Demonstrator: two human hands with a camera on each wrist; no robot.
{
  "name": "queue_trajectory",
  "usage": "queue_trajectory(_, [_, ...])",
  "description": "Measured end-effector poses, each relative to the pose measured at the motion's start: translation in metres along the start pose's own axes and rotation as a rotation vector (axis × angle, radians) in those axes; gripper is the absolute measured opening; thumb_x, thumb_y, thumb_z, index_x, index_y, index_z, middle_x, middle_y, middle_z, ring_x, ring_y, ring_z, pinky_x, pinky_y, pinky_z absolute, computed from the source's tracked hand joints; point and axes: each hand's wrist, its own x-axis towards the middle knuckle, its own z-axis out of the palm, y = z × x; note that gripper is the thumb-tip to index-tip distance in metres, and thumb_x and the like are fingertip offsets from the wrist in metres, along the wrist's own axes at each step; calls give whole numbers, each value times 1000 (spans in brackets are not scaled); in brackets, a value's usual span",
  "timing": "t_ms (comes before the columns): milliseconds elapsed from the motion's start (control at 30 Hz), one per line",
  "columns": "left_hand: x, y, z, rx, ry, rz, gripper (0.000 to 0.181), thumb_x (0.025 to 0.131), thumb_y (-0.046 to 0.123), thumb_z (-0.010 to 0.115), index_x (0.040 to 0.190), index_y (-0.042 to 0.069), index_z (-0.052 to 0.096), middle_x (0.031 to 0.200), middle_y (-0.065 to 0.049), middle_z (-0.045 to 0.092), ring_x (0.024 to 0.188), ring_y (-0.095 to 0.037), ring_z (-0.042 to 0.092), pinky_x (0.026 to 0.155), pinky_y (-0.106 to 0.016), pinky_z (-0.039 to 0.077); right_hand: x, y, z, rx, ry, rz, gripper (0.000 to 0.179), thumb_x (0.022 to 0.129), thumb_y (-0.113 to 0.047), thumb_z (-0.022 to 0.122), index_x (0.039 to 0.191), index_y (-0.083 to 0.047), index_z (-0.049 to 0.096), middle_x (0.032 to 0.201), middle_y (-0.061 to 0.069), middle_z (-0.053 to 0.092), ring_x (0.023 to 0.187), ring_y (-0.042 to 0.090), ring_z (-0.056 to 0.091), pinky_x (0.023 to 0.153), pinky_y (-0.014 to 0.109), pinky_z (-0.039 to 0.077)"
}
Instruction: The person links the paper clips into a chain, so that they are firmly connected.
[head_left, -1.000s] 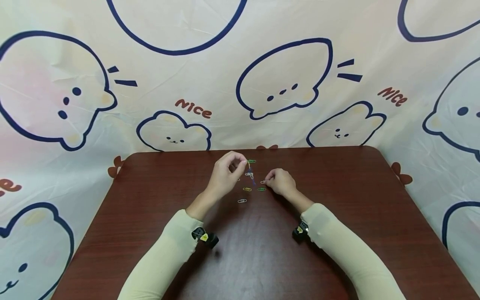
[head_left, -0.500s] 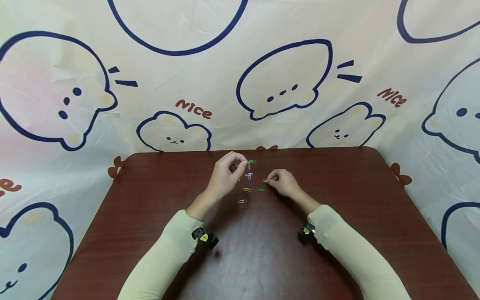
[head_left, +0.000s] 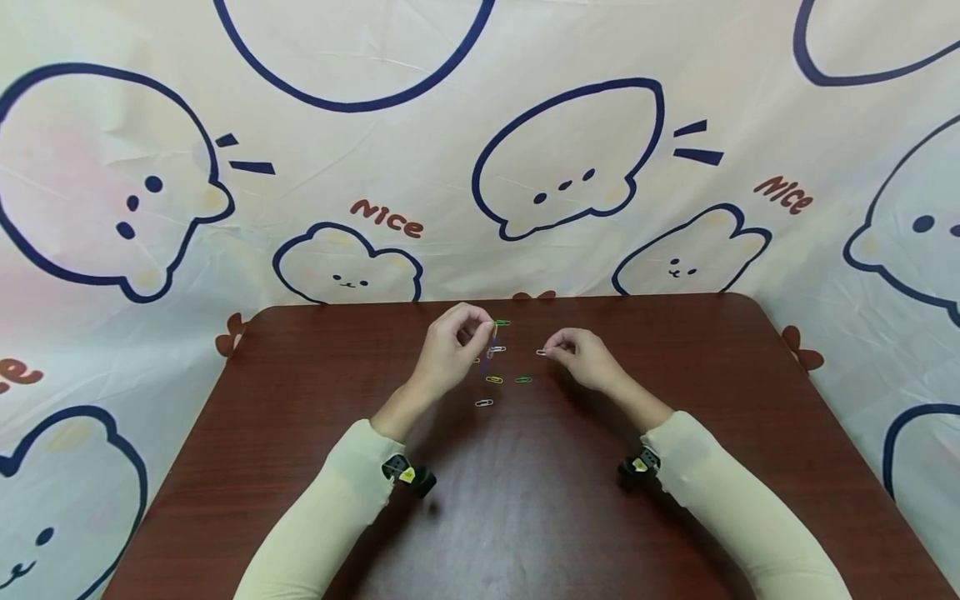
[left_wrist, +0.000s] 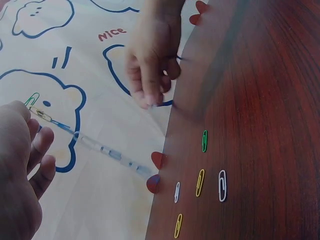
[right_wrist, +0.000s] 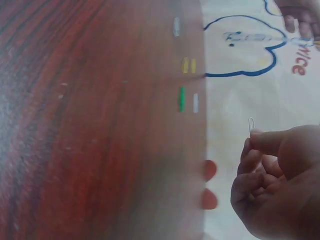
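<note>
My left hand (head_left: 450,346) is raised over the far part of the table and pinches the top of a hanging paper clip chain. A green paper clip (left_wrist: 32,99) shows at the fingertips, followed by a yellow clip (left_wrist: 42,115), a blue clip (left_wrist: 62,126) and blurred white and blue ones below. To the right of the chain, and apart from it, my right hand (head_left: 585,360) pinches a single white paper clip (right_wrist: 251,124) between thumb and index finger. Its looped end sticks out beyond the fingertips.
Loose paper clips lie on the dark wooden table (head_left: 510,517) under the hands: a green clip (left_wrist: 204,141), two yellow ones, the nearer a yellow clip (left_wrist: 200,183), and white ones, including a white clip (left_wrist: 222,186). A printed cloth (head_left: 420,150) hangs behind the table's far edge.
My right hand has moved right and slightly up, away from the chain, with the white paper clip. The chain's lower end has swung left. My left hand has stayed in place.
</note>
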Motion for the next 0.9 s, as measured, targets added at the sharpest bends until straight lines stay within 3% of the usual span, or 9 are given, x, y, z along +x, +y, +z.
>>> queue_trajectory(133, [0, -19, 4, 7, -1, -6, 5, 95, -8, 63, 93, -4, 65, 82, -15, 61, 70, -23, 56, 62, -24, 46, -6, -10, -10, 0, 6, -23, 9, 102, -14, 64, 101, -6, 69, 97, 18, 68, 75, 21, 51, 65, 32, 45])
queue_trajectory(233, [0, -27, 5, 6, 3, -8, 6, 95, -6, 65, 94, -1, 66, 83, -13, 62, 70, -22, 57, 62, -24, 46, -10, -20, -17, 1, 16, -33, 10, 102, -14, 64, 102, -6, 69, 94, 14, 67, 75, 21, 51, 64, 32, 44])
queue_trajectory(433, [0, -31, 4, -11, -8, 15, 6, 97, 0, 66, 95, 6, 67, 84, -7, 62, 70, -16, 57, 61, -24, 48, -17, -37, -30, 16, 38, -44, 10, 101, -15, 65, 102, -6, 69, 90, 6, 65, 76, 22, 51, 65, 33, 44])
queue_trajectory(900, [0, -31, 5, -20, -15, 25, 4, 99, 4, 65, 95, 6, 67, 82, -5, 61, 67, -15, 56, 60, -24, 48, -23, -62, -41, 72, 51, -103, 9, 101, -15, 65, 103, -7, 69, 88, 6, 63, 75, 24, 49, 63, 30, 41])
